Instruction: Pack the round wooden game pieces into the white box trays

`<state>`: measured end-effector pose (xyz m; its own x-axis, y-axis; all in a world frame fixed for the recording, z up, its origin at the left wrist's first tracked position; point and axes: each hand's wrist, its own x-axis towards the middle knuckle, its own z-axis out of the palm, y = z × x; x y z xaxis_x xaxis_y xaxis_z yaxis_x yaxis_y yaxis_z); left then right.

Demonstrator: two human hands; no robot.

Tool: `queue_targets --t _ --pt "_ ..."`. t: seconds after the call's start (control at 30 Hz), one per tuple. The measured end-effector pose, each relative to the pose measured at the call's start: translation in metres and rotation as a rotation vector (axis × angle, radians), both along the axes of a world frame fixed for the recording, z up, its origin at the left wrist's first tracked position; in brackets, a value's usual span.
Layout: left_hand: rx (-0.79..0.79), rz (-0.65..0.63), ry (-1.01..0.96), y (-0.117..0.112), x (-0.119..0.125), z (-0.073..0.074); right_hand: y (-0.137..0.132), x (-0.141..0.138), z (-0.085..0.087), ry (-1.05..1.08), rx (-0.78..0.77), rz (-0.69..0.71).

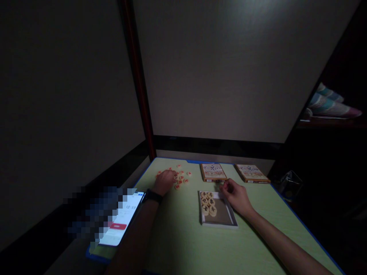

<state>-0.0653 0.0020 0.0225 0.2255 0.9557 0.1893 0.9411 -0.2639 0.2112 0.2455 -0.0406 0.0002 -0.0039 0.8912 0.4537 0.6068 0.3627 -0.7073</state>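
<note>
My left hand (165,181), with a dark band at the wrist, reaches into a loose group of red-marked Chinese chess pieces (180,182) at the table's far left. Its fingers are bent together at a pale piece, partly hidden by the hand. My right hand (235,195) hovers by the upper right corner of an open box tray (219,226), thumb and fingers drawn into a pinch. Whatever lies between those fingertips is too dark to make out. Several black-marked Chinese chess pieces (208,204) sit in two columns along the tray's left side.
Two printed boxes, a nearer-left one (213,173) and a right one (252,173), lie at the back of the green table (177,236). A lit phone (122,219) rests at the left edge. Walls rise behind and left. Folded cloth (329,101) is on a shelf at right.
</note>
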Motion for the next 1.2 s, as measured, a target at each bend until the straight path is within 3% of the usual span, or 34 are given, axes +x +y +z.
queue_targets --t 0.23,0.43,0.6,0.7,0.9,1.2 --pt "-0.009 0.014 0.024 0.0 0.002 0.0 0.0 0.0 0.0 0.0 -0.006 0.024" --pt "0.058 -0.05 0.072 -0.004 0.002 0.002 0.0 0.0 0.0 0.01 -0.001 0.027" --pt "0.132 0.137 0.098 -0.002 0.005 0.016 -0.001 -0.001 0.0 0.001 -0.012 0.02" --pt "0.081 0.205 0.147 0.005 0.01 0.023 -0.001 -0.001 0.0 0.0 -0.017 0.009" --pt "-0.026 0.205 0.182 0.02 0.016 0.025 -0.002 -0.002 0.001 -0.016 0.002 0.005" --pt "-0.054 0.243 0.207 0.029 0.019 0.029 -0.004 -0.003 0.002 -0.002 0.019 0.008"
